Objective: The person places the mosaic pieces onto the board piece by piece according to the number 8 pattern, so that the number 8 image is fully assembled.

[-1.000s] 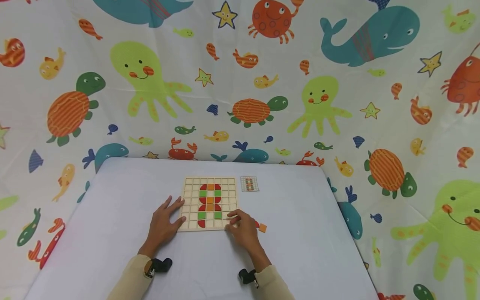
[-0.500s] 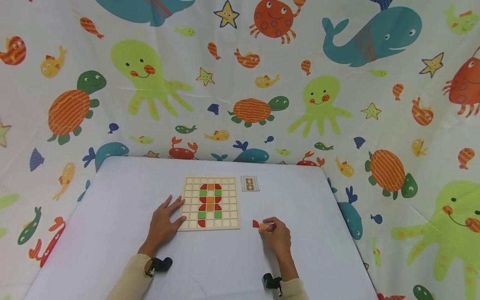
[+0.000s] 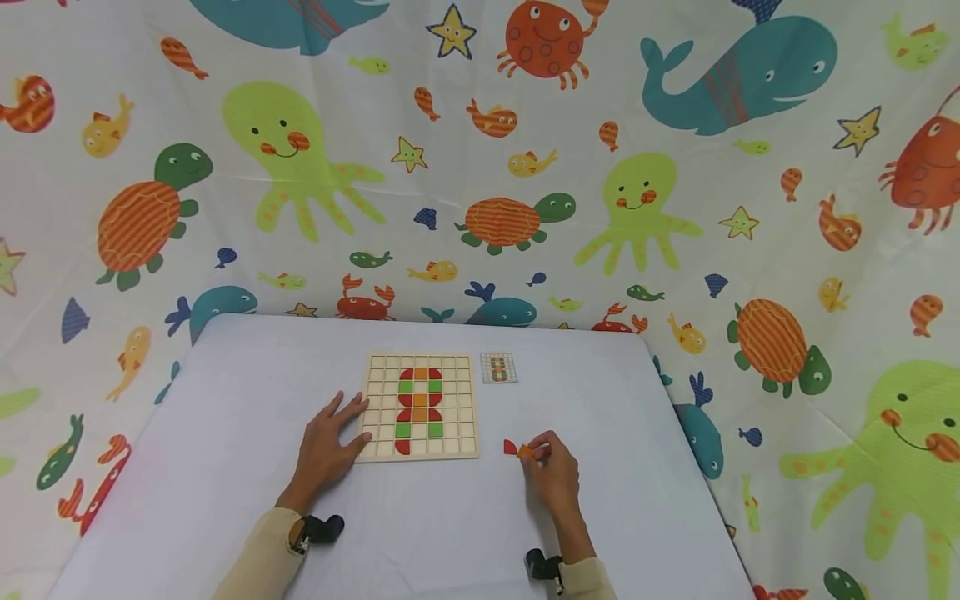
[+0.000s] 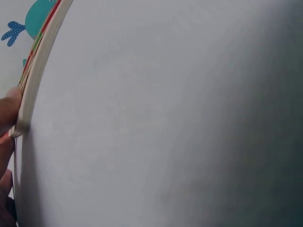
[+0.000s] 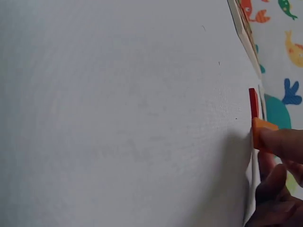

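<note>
A wooden grid board [image 3: 459, 417] lies on the table, with red, green and orange tiles set in its middle columns. My left hand [image 3: 324, 446] rests at the board's left edge, fingers spread and thumb at the near corner. Only its fingertips show in the left wrist view, against the board's side. To the right of the board, my right hand [image 3: 553, 473] pinches an orange square tile [image 5: 258, 134] between thumb and fingers. Just left of that tile lies a red quarter-round tile [image 3: 510, 447], seen edge-on in the right wrist view.
A small card [image 3: 499, 367] with a printed grid pattern lies beside the board's far right corner. The white-covered table [image 3: 420, 533] meets a curtain [image 3: 450, 292] printed with sea animals at its far edge.
My right hand has moved from the board's near right corner rightward to the loose tiles and now pinches the orange one. The left hand has stayed in place.
</note>
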`<state>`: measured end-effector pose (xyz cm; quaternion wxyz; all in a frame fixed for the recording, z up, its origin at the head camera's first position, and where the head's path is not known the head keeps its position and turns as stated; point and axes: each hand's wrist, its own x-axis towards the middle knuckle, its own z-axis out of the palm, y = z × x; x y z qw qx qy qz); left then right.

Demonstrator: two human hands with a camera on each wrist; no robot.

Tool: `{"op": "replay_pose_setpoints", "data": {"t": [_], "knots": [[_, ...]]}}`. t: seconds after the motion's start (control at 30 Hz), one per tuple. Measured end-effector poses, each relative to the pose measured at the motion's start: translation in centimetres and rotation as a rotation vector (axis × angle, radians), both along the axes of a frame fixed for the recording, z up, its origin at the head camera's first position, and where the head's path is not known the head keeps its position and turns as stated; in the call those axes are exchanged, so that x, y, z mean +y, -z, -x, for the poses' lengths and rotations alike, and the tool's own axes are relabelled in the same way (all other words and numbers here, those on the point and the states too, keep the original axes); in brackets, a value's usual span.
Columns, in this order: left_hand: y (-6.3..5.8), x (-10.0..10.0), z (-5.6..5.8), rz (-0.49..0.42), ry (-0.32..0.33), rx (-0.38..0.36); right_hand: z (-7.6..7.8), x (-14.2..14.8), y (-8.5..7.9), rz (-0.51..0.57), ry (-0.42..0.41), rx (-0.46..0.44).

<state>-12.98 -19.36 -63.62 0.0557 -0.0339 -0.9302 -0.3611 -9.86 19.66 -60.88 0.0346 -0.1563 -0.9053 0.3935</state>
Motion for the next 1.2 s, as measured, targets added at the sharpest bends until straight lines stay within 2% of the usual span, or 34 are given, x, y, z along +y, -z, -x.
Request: {"op": "replay_pose_setpoints", "data": {"t": [0.17, 0.3, 0.5, 0.73, 0.83, 0.97, 1.2], "knots": [[0.0, -0.1, -0.1, 0.000, -0.001, -0.006, 0.4, -1.0, -0.1, 0.058, -0.015, 0.086], [-0.1, -0.1, -0.1, -0.001, -0.004, -0.005, 0.6, -2.9, -0.2, 0.119, -0.079, 0.121], [0.1, -0.1, 0.1, 0.001, -0.005, 0.000, 0.7, -6.9, -0.6, 0.184, -0.224, 0.087], [0.3, -0.1, 0.2, -0.011, 0.001, -0.001, 1.0, -11.0, -0.4, 0.211, -0.327, 0.038], [0.2, -0.1, 0.2, -0.010, 0.001, 0.002, 1.2, -12.3, -0.2, 0.198, -0.345, 0.019], [0.3, -0.1, 0.2, -0.010, -0.002, 0.011, 1.5, -13.6, 0.2, 0.129, -0.350, 0.009], [0.4, 0.0, 0.1, -0.006, -0.005, 0.040, 1.8, -14.9, 0.4, 0.030, -0.328, 0.061]]}}
